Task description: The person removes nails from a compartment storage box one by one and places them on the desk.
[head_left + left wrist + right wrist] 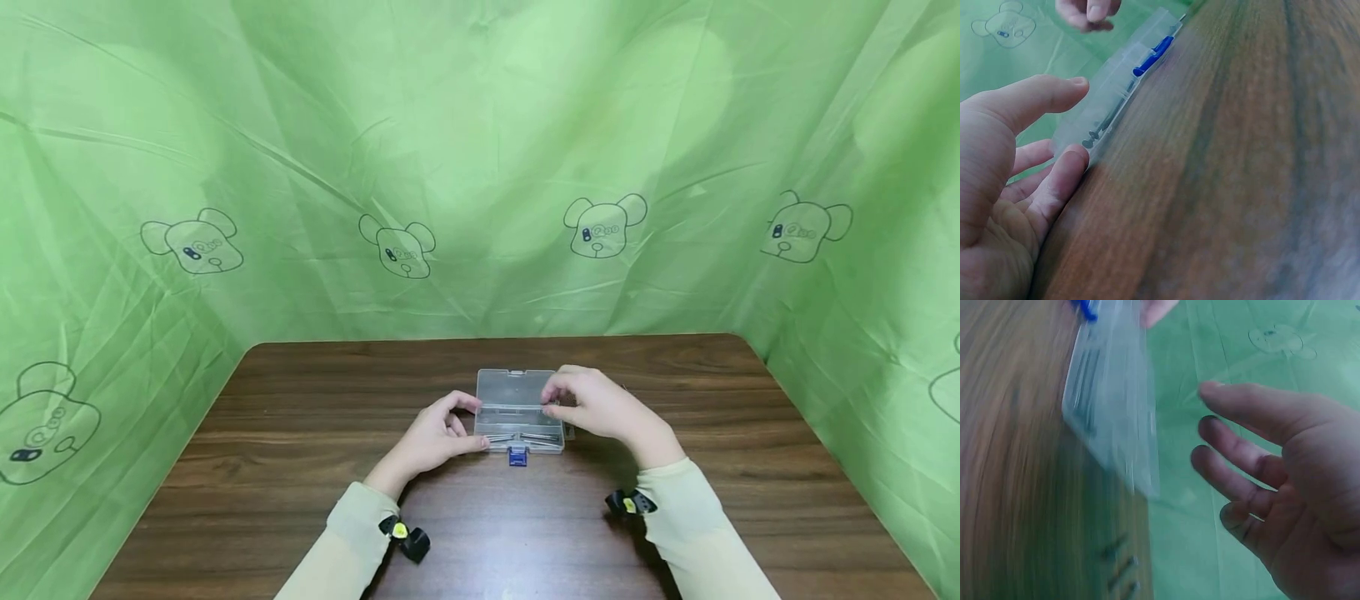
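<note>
A clear plastic box (517, 417) lies on the table with its lid (512, 386) raised at the back and a blue latch (517, 456) hanging in front. Metal screws (517, 438) lie in its front compartment. My left hand (435, 433) holds the box's left side, thumb by the front corner and a finger further back. Above the box's right side hovers my right hand (600, 406), its fingers (1235, 475) loosely bent and nothing visible between them. Beyond the box's right end, several blurred screws (1124, 572) show in the right wrist view.
The dark wooden table (300, 467) reaches out on both sides of the box. Green cloth walls (495, 167) with printed bear heads stand along its back and sides.
</note>
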Available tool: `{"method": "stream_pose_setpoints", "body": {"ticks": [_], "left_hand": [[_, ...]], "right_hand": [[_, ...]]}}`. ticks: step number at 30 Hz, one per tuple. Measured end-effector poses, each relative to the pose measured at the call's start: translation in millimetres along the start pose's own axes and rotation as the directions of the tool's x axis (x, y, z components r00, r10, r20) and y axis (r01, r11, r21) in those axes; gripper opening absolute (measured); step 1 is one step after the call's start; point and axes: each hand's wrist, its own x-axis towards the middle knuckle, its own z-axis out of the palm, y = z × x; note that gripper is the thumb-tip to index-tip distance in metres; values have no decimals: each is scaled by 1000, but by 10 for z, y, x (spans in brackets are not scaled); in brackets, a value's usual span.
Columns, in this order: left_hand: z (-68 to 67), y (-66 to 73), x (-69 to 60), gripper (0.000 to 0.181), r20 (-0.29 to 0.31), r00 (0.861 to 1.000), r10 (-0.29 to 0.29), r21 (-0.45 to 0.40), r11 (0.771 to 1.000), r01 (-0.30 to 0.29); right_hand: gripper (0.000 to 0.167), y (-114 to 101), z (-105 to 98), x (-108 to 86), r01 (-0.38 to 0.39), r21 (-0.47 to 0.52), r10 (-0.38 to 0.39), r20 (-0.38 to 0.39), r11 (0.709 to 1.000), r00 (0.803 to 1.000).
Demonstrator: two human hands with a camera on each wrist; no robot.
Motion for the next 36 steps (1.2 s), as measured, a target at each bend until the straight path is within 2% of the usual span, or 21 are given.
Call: {"method": "stream_pose_setpoints", "body": {"ticks": [4,10,14,20,27,33,36], "left_hand": [[4,4,8,62,2,1000,3,11,1000,-3],[26,5,21,61,14,1000,10,15,1000,-10],[37,5,19,61,15,1000,12,1,1000,-12],[28,1,6,61,9,1000,10,-3,1000,-10],[11,7,4,61,11,1000,12,-11,1000,-12],[4,16,3,61,9,1000,3,-3,1000,-3],[4,13,5,61,6,1000,-1,-6,1000,1]], "right_hand": [[9,-47,111,153,-10,5,10,49,1000,999],[9,-53,284,266,-12,24,11,35,1000,999],[7,-42,364,280,-16,31,15,33,999,999],[7,3,430,265,17,-19,-16,49,1000,999],[5,50,442,250,43,-78,-41,36,996,999],[4,63,443,260,39,-80,-35,47,996,998],[8,74,447,269,43,-76,-40,50,996,998]]}}
